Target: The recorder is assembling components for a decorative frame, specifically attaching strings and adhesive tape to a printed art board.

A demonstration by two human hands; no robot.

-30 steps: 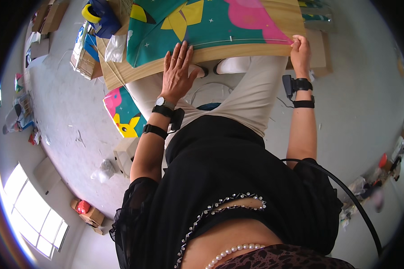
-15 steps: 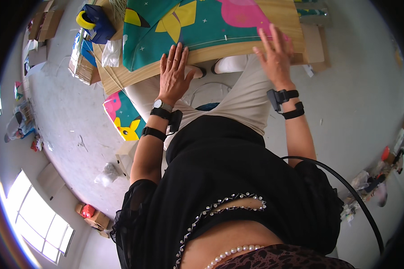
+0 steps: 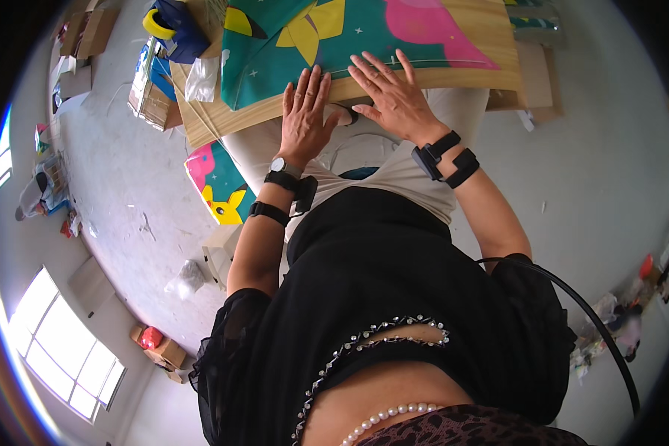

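Note:
A green sheet (image 3: 264,78) printed with yellow and pink shapes lies on the wooden tabletop (image 3: 479,79), a pale line running along its near edge. My left hand (image 3: 305,111) rests flat at that edge, fingers stretched out and pointing away from me. To its right, my right hand (image 3: 398,100) is spread, with its fingertips on the sheet's near edge. Neither hand holds anything. Whether the sheet is fabric or film, I cannot tell.
A blue tape dispenser (image 3: 178,33) with a yellow roll stands at the table's far left, near a clear plastic bag (image 3: 201,79). Below the table's left edge hangs or lies another printed piece (image 3: 219,186). Cardboard boxes (image 3: 539,82) sit under the right side. A black cable (image 3: 580,305) curves past my right arm.
My right hand has moved left along the sheet's near edge, closer to my left hand. My left hand stays at the edge. The whole view has shifted slightly.

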